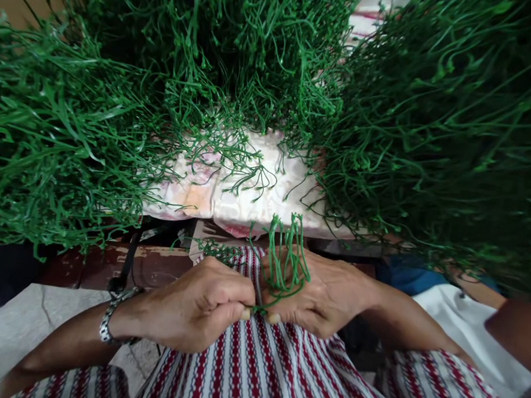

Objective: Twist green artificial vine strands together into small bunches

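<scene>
My left hand (pixel 203 305) is closed in a pinch, thumb against curled finger, on the thin end of some green plastic plant stems. Facing it in front of my lap, my right hand (pixel 316 290) pinches the same green strands, with the two thumb tips close together. A small bunch of green plastic stems (pixel 287 253) loops up over the back of my right hand, its forked tips pointing away from me. The exact join between the fingertips is too small to make out. On my left wrist is a metal-banded watch (pixel 106 320).
Large heaps of green plastic stems lie at the left (pixel 49 137), the back (pixel 225 43) and the right (pixel 446 134). They rest on a table with a pale floral cover (pixel 265 202). Loose sprigs (pixel 219 250) hang near its front edge. Someone's limb (pixel 518 329) appears at far right.
</scene>
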`<act>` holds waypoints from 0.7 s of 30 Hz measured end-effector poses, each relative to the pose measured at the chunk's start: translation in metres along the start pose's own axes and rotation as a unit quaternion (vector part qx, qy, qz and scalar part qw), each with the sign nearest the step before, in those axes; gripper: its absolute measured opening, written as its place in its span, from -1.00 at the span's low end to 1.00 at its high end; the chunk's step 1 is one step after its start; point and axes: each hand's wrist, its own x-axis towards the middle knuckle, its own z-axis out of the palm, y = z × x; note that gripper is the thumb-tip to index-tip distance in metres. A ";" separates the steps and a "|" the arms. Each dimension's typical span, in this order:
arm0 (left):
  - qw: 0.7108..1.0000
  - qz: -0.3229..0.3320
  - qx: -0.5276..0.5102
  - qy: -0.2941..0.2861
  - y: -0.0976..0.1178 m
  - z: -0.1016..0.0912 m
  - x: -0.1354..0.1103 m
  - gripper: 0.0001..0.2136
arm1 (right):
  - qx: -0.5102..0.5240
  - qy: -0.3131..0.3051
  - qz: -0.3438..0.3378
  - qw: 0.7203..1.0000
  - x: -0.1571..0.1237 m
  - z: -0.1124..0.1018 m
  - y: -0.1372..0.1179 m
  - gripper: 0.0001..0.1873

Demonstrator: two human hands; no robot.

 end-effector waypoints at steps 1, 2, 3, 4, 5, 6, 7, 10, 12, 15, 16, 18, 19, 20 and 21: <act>1.000 -0.001 -0.004 0.000 0.000 0.000 -0.001 -0.79 | 0.005 -0.003 0.002 1.000 0.000 0.000 0.000 -0.55; 1.000 -0.002 -0.012 0.003 0.000 -0.001 -0.001 -0.79 | 0.012 -0.002 0.006 1.000 0.000 0.000 0.001 -0.54; 1.000 -0.009 -0.024 0.008 -0.001 -0.002 -0.001 -0.80 | 0.023 0.003 0.008 1.000 0.000 -0.001 0.003 -0.54; 0.999 -0.023 -0.042 0.017 -0.002 -0.003 0.000 -0.80 | 0.038 0.012 0.011 0.999 0.001 -0.002 0.004 -0.55; 0.997 -0.042 -0.062 0.027 -0.004 -0.004 0.001 -0.80 | 0.052 0.020 0.015 0.998 0.003 -0.003 0.006 -0.57; 0.994 -0.063 -0.079 0.040 -0.006 -0.006 0.003 -0.80 | 0.063 0.028 0.020 0.997 0.006 -0.005 0.008 -0.59; 0.991 -0.086 -0.087 0.057 -0.007 -0.008 0.005 -0.80 | 0.069 0.035 0.023 0.997 0.008 -0.007 0.011 -0.61; 0.983 -0.126 -0.059 0.117 -0.013 -0.010 0.009 -0.80 | 0.057 0.083 0.027 0.995 0.015 -0.008 0.017 -0.68; 0.981 -0.129 -0.022 0.143 -0.016 -0.009 0.009 -0.80 | 0.053 0.138 0.040 0.988 0.017 -0.006 0.020 -0.71; 0.983 -0.117 0.013 0.144 -0.018 -0.005 0.008 -0.82 | 0.061 0.179 0.065 0.980 0.017 0.000 0.023 -0.80; 0.983 -0.112 0.022 0.143 -0.019 -0.004 0.007 -0.82 | 0.063 0.183 0.068 0.979 0.017 0.003 0.023 -0.83; 0.983 -0.108 0.038 0.143 -0.021 0.000 0.007 -0.82 | 0.064 0.189 0.069 0.977 0.018 0.007 0.025 -0.85; 0.983 -0.108 0.043 0.141 -0.022 0.001 0.007 -0.82 | 0.061 0.191 0.070 0.977 0.018 0.009 0.025 -0.85; 0.983 -0.111 0.045 0.139 -0.023 0.002 0.007 -0.81 | 0.054 0.191 0.072 0.977 0.018 0.011 0.026 -0.85; 0.983 -0.113 0.043 0.136 -0.024 0.003 0.008 -0.81 | 0.044 0.185 0.074 0.979 0.019 0.012 0.027 -0.84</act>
